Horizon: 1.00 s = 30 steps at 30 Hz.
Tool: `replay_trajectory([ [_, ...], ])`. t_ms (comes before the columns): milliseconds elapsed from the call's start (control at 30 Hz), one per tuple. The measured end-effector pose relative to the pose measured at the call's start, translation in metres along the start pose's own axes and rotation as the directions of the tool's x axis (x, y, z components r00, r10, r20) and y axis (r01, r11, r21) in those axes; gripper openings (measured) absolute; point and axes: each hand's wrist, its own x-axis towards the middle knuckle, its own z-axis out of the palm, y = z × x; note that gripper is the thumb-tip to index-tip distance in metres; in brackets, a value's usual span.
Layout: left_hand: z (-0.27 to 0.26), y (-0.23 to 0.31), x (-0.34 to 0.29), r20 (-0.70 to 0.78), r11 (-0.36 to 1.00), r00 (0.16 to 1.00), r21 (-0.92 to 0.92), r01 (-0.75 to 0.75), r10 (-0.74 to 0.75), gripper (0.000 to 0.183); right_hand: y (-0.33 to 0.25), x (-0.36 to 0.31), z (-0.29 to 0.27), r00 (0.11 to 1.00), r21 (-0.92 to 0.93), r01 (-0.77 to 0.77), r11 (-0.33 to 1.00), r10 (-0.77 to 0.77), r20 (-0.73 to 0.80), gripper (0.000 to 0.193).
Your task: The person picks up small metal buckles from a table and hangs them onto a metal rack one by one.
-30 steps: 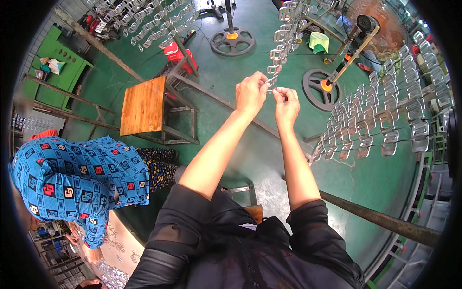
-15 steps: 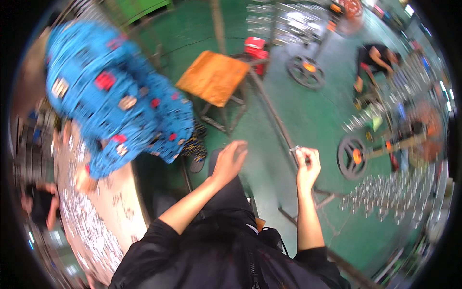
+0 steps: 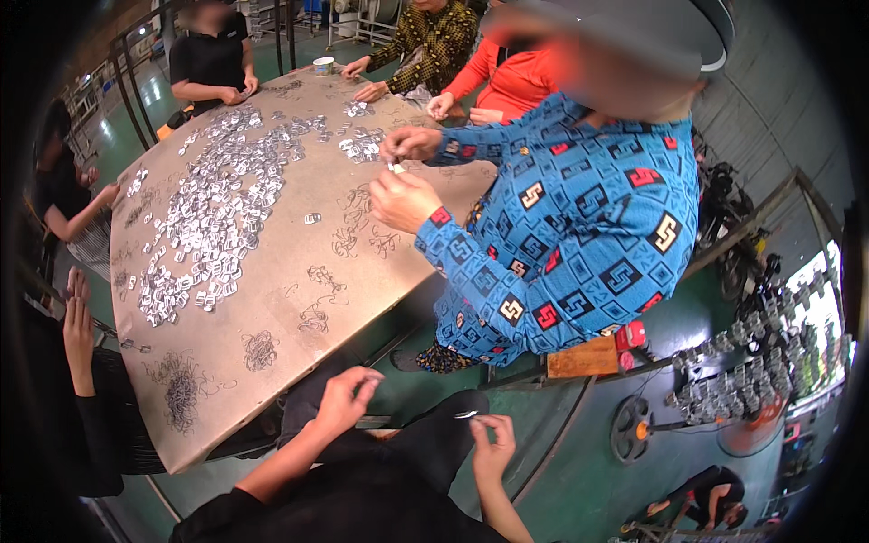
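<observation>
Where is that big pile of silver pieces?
In the head view, the silver pile lies left of centre on the brown table, up-left of the wearer's left hand.

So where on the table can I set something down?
Bare table shows between the silver heap and round wire clump; a narrower strip runs from that clump to the near edge. Crowded: the heap and the darker wire pile.

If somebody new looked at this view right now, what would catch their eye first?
Probably the co-worker's bright blue patterned shirt, right of centre. Next, perhaps, the spread of silvery metal pieces on the tan table at left, with tangles of thin dark wire toward its near edge. Low in the view, the right hand holds a small shiny piece.
</observation>
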Motion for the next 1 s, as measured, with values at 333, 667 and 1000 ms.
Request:
replay_trajectory([
  [333, -0.128, -0.005, 0.085, -0.706, 0.907, 0.706, -0.332, -0.259, -0.057, 0.018, -0.023, -0.004, 0.079, 0.965, 0.102, 0.091, 0.991, -0.112, 0.237, 0.008],
  [667, -0.161, -0.001, 0.062, -0.534, 0.970, 0.844, -0.173, -0.174, 0.056, 0.013, -0.056, -0.034, 0.093, 0.933, 0.090, 0.136, 0.987, -0.158, 0.323, 0.008],
  [1000, -0.173, -0.042, -0.009, -0.633, 0.976, 0.758, 0.019, 0.218, -0.157, 0.031, -0.078, -0.054, 0.092, 0.873, 0.074, 0.156, 0.985, -0.173, 0.456, 0.008],
])
